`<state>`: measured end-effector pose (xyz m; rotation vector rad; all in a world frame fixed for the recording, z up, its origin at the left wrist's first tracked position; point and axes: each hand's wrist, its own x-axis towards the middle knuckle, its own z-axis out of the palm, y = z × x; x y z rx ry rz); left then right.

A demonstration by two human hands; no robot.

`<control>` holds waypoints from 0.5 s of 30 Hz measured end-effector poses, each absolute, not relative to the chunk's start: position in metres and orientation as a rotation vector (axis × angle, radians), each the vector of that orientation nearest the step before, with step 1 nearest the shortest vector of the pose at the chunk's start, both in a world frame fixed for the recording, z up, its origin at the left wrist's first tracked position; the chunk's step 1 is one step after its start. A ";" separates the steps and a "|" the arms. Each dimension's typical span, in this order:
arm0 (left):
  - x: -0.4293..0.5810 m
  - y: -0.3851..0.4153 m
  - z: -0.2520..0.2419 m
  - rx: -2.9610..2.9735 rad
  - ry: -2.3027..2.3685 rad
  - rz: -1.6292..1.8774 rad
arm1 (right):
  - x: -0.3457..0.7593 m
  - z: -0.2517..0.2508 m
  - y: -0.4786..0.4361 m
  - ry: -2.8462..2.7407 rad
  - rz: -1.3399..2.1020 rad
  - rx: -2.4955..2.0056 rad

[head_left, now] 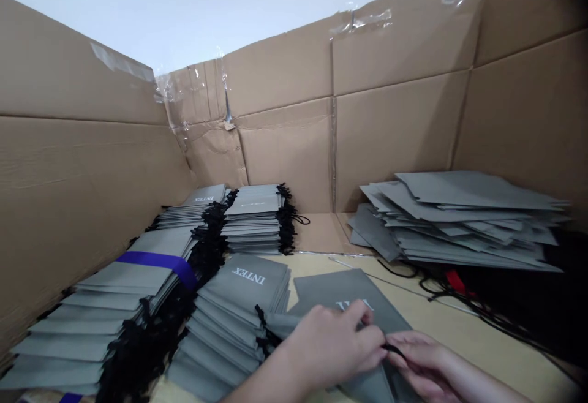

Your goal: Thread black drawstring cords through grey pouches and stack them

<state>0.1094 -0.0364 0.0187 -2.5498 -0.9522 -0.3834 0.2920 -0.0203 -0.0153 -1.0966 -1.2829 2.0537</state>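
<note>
My left hand (328,342) and my right hand (420,360) meet low in the view, fingers pinched together. A short black cord (393,349) runs between their fingertips, gripped from both sides. Beneath them lies a flat grey pouch (340,283) with white lettering, partly covered by my left hand. To the left, a fanned stack of grey pouches printed INTEX (248,271) has black drawstring ends that reach close to my left wrist.
Banded grey pouches (105,280) with black cords line the left side, under a purple strap (158,262). More stacked pouches (252,225) stand behind. At right are a loose pile of grey pieces (463,222) and black cords (413,274). Tall cardboard walls (285,139) enclose the table.
</note>
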 end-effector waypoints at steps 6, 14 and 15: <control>0.108 -0.042 0.021 -2.515 -0.826 -0.356 | 0.299 0.001 -0.032 -1.187 2.062 -1.242; 0.110 -0.047 0.019 -2.675 -1.101 -0.663 | 0.287 -0.009 -0.015 -1.369 1.708 -0.952; 0.111 -0.046 0.018 -2.740 -1.148 -0.776 | 0.284 -0.012 -0.013 -1.445 1.598 -0.879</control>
